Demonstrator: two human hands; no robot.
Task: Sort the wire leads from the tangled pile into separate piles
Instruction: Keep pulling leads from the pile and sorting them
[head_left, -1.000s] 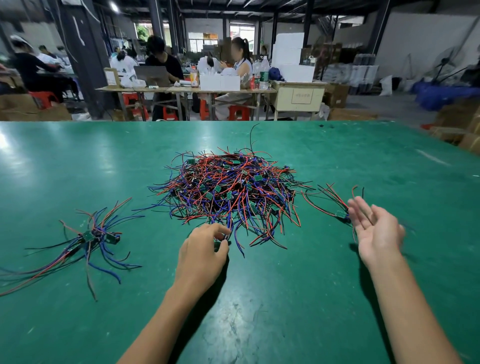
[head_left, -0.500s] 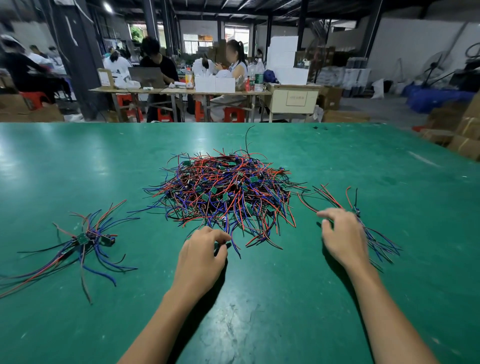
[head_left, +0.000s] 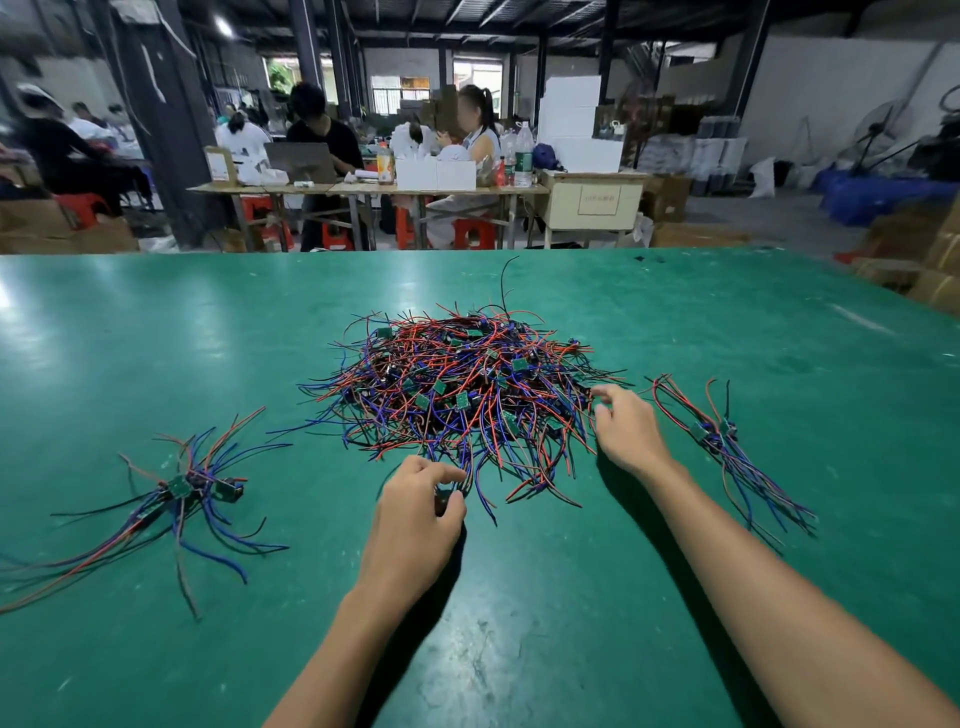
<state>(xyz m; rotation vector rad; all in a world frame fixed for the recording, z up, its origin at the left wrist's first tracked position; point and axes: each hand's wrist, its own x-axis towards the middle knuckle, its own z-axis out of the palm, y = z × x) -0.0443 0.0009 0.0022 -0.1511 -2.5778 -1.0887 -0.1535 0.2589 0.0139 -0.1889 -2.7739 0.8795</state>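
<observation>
Left hand (head_left: 415, 512) pinches lead at tangled pile (head_left: 462, 395); right hand (head_left: 626, 428) touches pile edge.

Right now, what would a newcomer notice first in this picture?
The big tangled pile of red, blue and black wire leads in the middle of the green table. Both hands touch its near edge: left hand pinching wires, right hand reaching in. Smaller sorted piles lie left and right.

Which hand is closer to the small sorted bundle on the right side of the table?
Right. The right hand sits at the tangled pile's right edge, just left of that bundle. The left hand pinches a lead at the pile's near edge, farther away.
</observation>
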